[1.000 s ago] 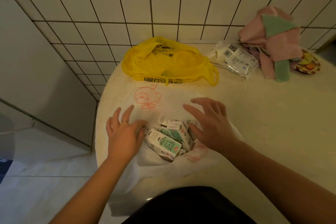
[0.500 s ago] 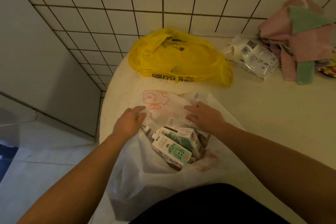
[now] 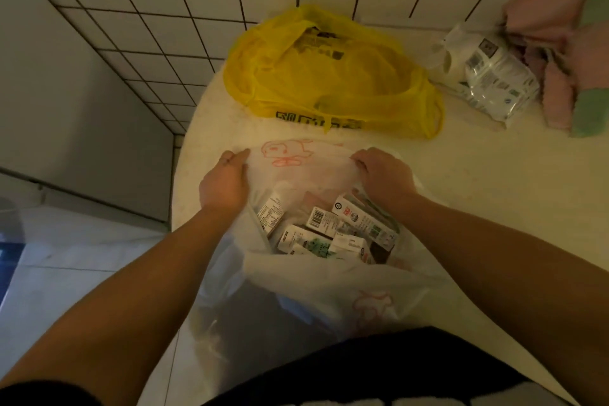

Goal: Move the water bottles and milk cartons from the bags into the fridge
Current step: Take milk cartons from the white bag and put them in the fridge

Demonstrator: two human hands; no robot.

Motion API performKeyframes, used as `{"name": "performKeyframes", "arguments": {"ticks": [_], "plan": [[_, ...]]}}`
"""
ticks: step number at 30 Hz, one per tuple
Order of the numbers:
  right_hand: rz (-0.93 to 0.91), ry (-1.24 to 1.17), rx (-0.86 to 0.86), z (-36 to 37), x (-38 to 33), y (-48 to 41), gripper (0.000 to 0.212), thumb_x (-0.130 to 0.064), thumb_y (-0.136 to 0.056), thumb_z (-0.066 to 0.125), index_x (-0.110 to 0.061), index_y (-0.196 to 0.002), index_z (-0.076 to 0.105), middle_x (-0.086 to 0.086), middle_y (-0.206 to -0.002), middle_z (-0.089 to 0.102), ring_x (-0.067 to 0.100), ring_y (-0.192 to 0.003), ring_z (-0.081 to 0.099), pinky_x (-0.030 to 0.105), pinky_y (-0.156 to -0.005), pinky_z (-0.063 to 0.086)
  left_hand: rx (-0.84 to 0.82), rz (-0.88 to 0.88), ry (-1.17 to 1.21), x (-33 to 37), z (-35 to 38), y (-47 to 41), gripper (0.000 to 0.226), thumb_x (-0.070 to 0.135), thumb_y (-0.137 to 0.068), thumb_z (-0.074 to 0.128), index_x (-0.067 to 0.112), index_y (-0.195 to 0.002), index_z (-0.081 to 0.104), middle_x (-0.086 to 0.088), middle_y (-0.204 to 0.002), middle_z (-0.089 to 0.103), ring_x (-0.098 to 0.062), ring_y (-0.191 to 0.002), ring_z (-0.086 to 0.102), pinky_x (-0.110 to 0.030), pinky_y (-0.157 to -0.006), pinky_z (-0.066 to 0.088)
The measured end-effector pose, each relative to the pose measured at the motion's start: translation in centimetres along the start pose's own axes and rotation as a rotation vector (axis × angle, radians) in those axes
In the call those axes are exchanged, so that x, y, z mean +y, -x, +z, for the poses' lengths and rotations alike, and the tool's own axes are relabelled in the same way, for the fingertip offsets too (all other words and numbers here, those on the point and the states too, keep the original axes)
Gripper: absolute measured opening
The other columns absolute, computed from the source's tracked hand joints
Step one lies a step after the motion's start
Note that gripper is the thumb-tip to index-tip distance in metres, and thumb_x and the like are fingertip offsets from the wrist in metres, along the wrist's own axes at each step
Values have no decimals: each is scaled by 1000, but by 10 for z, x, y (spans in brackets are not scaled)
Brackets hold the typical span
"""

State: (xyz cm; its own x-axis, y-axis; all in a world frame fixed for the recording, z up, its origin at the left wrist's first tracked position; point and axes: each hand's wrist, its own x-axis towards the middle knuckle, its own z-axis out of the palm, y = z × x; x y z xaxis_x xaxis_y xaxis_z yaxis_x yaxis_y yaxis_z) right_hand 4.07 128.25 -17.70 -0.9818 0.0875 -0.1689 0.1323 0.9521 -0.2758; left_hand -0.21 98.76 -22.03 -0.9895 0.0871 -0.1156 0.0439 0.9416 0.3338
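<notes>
Head view: at the lower left of the frame we see a pale tiled floor (image 3: 82,257), with a white tiled wall (image 3: 164,10) across the top. Left of centre, our left hand (image 3: 227,184) grips the far rim of a white bag (image 3: 296,277), fingers curled round the thin plastic. The bag sits at the near edge of the light surface (image 3: 494,208), its mouth pulled wide. Inside lie the milk cartons (image 3: 329,231), several small white and green boxes tumbled together at mixed angles. Above them, in the upper centre, a yellow bag (image 3: 329,76) lies slumped against the wall; we cannot tell what it holds. Our right hand (image 3: 382,175) pinches the same far rim, just right of centre. At the upper right rests a clear plastic packet (image 3: 494,82), touching a heap of pink and green cloths (image 3: 566,43) at the frame's edge.
</notes>
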Motion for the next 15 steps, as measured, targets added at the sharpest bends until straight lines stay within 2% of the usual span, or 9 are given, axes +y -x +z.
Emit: {"name": "performKeyframes", "arguments": {"ticks": [3,6,8,10,12,15], "plan": [[-19,-45,91,2,0,0,29,-27,-104,40,-21,-117,65,1,-115,66,25,-101,62,35,-79,47,46,-9,93,-1,2,1,38,23,-103,38,21,-139,52,-7,-126,54,-32,-94,61,-38,-74,48],[-32,-105,258,-8,-3,-9,26,-27,-102,46,-19,-112,69,2,-111,70,28,-94,65,34,-72,47,234,1,186,6,-6,-8,35,23,-103,40,20,-133,58,-7,-116,56,-27,-84,59,-34,-63,46],[5,-63,261,-15,-6,-17,25,-27,-102,46,-19,-108,69,3,-106,70,30,-91,65,35,-69,48,267,-55,210,14,-9,-16,34,24,-104,39,22,-130,60,-6,-117,56,-26,-86,59,-34,-65,45],[59,7,144,-12,-7,-21,25,-23,-102,43,-19,-107,67,2,-105,68,28,-92,63,31,-67,42,133,-154,187,16,-3,-22,35,24,-103,38,25,-130,60,-7,-124,56,-30,-98,61,-38,-76,48],[104,48,28,-6,-8,-20,27,-19,-100,41,-22,-113,64,1,-113,66,25,-101,62,29,-71,41,-58,-240,141,13,4,-20,36,24,-101,39,30,-133,56,-8,-132,53,-34,-107,60,-41,-85,48],[92,10,-90,-7,-5,-13,34,-21,-98,44,-24,-130,55,5,-127,61,26,-114,57,35,-88,46,-156,-163,93,8,9,-7,44,25,-98,45,26,-142,46,-12,-139,44,-38,-112,55,-46,-90,47]]}}
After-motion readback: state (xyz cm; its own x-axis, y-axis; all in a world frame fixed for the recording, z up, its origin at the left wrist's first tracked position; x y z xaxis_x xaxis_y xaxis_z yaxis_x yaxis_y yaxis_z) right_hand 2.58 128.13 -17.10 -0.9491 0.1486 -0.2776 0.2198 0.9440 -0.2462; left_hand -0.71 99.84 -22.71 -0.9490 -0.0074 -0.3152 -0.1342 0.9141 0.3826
